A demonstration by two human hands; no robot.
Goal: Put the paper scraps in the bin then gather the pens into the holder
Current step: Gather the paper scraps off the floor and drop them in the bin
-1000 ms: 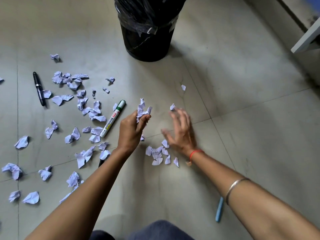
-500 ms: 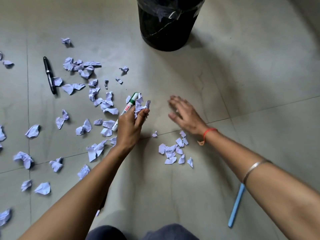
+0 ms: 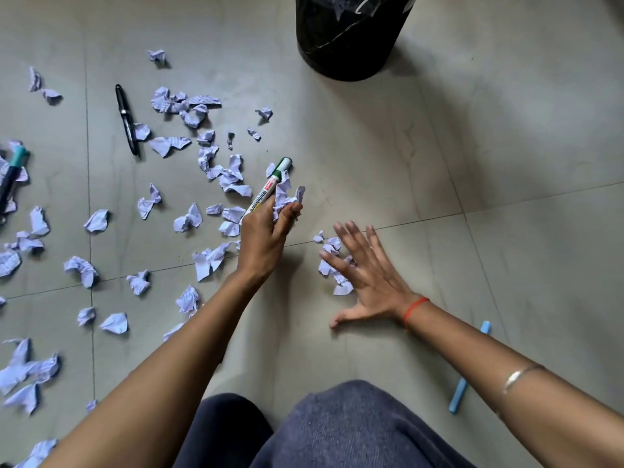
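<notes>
Now the right hand (image 3: 368,282), fingers spread flat and holding nothing, has raked its scraps (image 3: 332,265) into a pile at its 10 o'clock — left hand (image 3: 266,238) still fisted on a wad (image 3: 287,194), bin (image 3: 347,35) at 12, approx. ready for scooping.

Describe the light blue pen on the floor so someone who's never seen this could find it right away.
Start at the right hand, spread flat on the floor tiles. Follow that forearm back toward the body: the light blue pen lies beside it on bare tile. It is the only pen with no paper scraps around it.
</notes>
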